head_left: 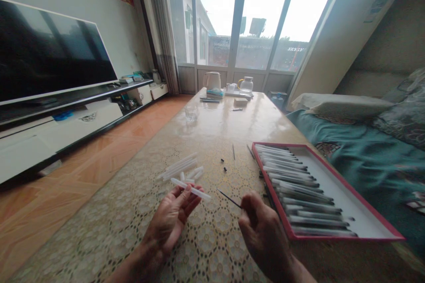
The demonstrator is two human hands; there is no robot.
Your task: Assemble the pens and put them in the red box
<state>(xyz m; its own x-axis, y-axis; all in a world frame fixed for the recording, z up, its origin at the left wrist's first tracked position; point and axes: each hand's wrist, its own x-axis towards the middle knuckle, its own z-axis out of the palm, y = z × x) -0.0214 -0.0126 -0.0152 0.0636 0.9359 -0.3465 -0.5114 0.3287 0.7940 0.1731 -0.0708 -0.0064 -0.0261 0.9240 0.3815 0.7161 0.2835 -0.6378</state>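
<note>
Between the thumb and fingers of my left hand (pixel 174 212) is a translucent white pen barrel (pixel 201 193), tilted down to the right. My right hand (pixel 262 225) pinches a thin dark pen refill (pixel 229 197), its tip pointing left toward the barrel's end; the two are apart. Beyond my left hand lie several loose white barrels (pixel 179 166) and some short white pieces (pixel 198 173), perhaps caps. Two small black plugs (pixel 225 169) rest mid-table, with another refill (pixel 233 151) behind them. Right of my right hand, a red-rimmed box (pixel 365 203) holds a row of pens (pixel 308 194) with dark ends.
A patterned cover (pixel 133 212) lies over the long table. Farther back stand a clear glass (pixel 191 114), a kettle (pixel 212 80), a glass jug (pixel 246 85) and a small box (pixel 241 102). A teal-covered sofa (pixel 358 150) borders the right side, a television cabinet (pixel 93 117) the left.
</note>
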